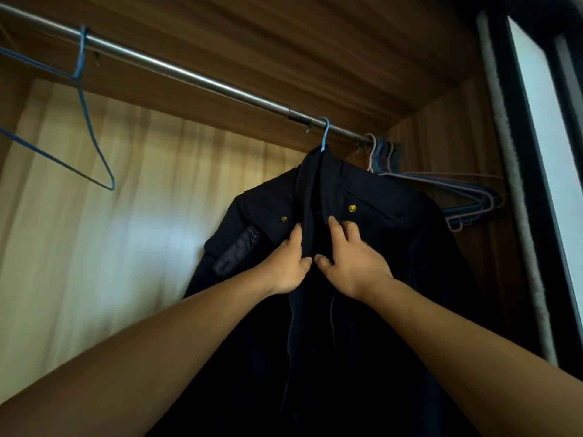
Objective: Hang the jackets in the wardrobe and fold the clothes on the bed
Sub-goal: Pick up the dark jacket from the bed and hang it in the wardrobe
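Fingers (295,236) of the left hand (288,263) are curled round the dark fabric strip at the front opening of the jacket (394,222). The opposite front edge is gripped by the right hand (350,260), index finger stretched upward. Thumbs are nearly touching. The jacket is hung inside the wardrobe (315,42) on a blue hanger (325,134) hooked over the metal rail (189,77). Its long axis is vertical: collar up, hem down and out of frame, front turned to the camera. Cloth is navy and matte. Two gold snaps (351,208) are set near the collar, the zipper (290,335) is open down the middle, and a shinier patch (236,250) is seen on one sleeve. Wardrobe panels are wood-grained. Empty blue wire hangers (81,50) are hung at the rail's left, and a bunch of thin hangers (467,190) is packed at its right end.
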Demonstrator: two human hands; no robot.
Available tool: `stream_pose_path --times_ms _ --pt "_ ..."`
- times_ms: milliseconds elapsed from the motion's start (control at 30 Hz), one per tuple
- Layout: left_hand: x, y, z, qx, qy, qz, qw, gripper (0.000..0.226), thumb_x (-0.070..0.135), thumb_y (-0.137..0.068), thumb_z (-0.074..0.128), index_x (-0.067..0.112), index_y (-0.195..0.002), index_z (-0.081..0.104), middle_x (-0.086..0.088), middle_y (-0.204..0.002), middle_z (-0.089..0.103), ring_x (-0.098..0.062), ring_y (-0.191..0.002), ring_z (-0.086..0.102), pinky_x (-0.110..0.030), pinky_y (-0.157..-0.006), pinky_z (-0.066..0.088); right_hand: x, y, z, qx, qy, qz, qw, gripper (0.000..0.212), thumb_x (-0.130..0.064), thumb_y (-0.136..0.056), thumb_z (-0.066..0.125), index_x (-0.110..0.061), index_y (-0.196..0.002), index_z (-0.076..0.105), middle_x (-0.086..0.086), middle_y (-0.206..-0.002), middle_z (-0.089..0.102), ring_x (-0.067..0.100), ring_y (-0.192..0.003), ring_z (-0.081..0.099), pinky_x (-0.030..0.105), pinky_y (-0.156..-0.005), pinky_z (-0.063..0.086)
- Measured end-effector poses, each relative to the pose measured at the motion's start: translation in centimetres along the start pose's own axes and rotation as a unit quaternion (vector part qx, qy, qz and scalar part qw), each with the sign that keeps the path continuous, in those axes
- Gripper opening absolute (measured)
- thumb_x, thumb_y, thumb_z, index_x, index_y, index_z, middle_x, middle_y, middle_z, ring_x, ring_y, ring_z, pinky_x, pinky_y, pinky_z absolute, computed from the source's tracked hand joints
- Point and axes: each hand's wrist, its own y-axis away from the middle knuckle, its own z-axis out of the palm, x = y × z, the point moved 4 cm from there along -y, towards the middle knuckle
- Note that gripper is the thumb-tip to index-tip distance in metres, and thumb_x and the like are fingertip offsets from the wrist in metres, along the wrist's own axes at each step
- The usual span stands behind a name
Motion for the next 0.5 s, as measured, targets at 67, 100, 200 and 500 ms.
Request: stream_pose_path --times_ms 67,100,200,500 --pt "-0.7 2.2 -0.1 0.007 -0.097 -0.019 0.995 0.081 0.042 -0.104 0.045 0.025 -0.16 -0.011 -0.009 -0.164 0.011 -0.027 -0.147 0.025 -0.042 -0.118 0.029 0.3 1.4 -0.5 0.043 0.096 0.009 0.994 0.08 -0.058 -0.099 0.044 -0.017 -0.161 0.014 0.01 -0.158 0.024 0.034 -0.139 0.038 0.05 -0.104 0.046" --pt "-1.0 3.4 -0.2 0.018 -0.163 -0.018 0.986 0.081 0.049 -0.104 0.043 0.023 -0.16 -0.008 -0.008 -0.164 0.007 -0.027 -0.149 0.019 -0.046 -0.118 0.028 0.2 2.1 -0.8 0.082 0.157 -0.012 0.984 0.078 -0.058 -0.098 0.046 -0.013 -0.158 0.026 0.013 -0.156 0.03 0.036 -0.139 0.037 0.051 -0.105 0.044" --pt "-1.0 6.8 -1.1 0.063 -0.268 0.036 0.961 0.077 0.054 -0.102 0.04 0.018 -0.161 0.006 -0.004 -0.164 0.005 -0.025 -0.151 0.009 -0.049 -0.12 0.02 -1.3 4.4 -1.2 0.156 0.264 -0.171 0.936 0.053 -0.043 -0.09 0.061 -0.009 -0.131 0.063 0.017 -0.129 0.055 0.038 -0.119 0.05 0.05 -0.095 0.046" --pt "-3.9 14.1 -4.3 -0.137 -0.171 -0.094 0.971 0.06 0.047 -0.1 0.055 0.02 -0.152 0.04 -0.007 -0.145 0.054 -0.023 -0.129 0.054 -0.031 -0.107 0.042 -6.0 10.0 -0.9 -0.266 -0.114 -0.014 0.957 0.025 -0.043 -0.094 0.067 -0.027 -0.113 0.067 -0.002 -0.094 0.067 0.016 -0.078 0.068 0.031 -0.073 0.058"
